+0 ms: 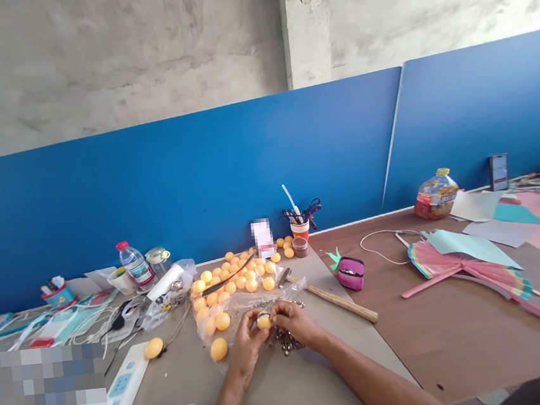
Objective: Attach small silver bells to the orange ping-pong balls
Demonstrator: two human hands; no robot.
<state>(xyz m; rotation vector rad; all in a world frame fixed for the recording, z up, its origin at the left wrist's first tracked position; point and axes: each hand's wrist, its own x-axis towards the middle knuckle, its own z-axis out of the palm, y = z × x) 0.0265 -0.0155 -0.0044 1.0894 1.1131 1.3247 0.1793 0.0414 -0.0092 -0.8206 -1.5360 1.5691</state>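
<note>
Ball sits pinched between left hand and right hand fingertips, above gray table, facing blue partition.

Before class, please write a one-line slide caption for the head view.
Left hand holds a banded orange ball, right hand at its edge, near a hammer and more balls.

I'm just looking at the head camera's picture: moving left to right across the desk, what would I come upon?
Blue-and-red cup → red-capped bottle → left hand → held orange ball → right hand → purple pouch → yellow-capped jug → upright phone.
</note>
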